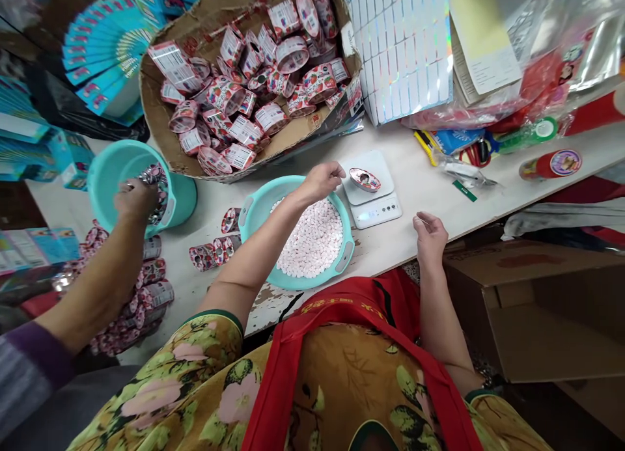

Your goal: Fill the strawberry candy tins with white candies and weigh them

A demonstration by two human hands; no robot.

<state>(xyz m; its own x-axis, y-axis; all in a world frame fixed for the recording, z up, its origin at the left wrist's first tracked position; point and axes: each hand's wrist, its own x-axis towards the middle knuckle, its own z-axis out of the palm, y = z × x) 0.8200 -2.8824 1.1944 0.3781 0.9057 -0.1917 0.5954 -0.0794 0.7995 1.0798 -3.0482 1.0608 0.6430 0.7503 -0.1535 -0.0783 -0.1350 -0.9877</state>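
My left hand [321,179] hovers over the far rim of a teal basin [254,207] filled with small white and pink candies [312,239]. Its fingers are pinched together, and what they hold is hidden. Just right of that hand, a small open oval tin [364,179] sits on a white digital scale [374,207]. My right hand [430,235] rests at the table's near edge, right of the scale, with its fingers curled in and nothing visible in them.
A co-worker's hand [134,197] reaches into a teal bucket [110,177] on the left. A cardboard box [161,116] of strawberry-print tins stands behind. Loose tins [209,254] lie beside the basin. Label sheets [405,47], bags and tape rolls crowd the right side.
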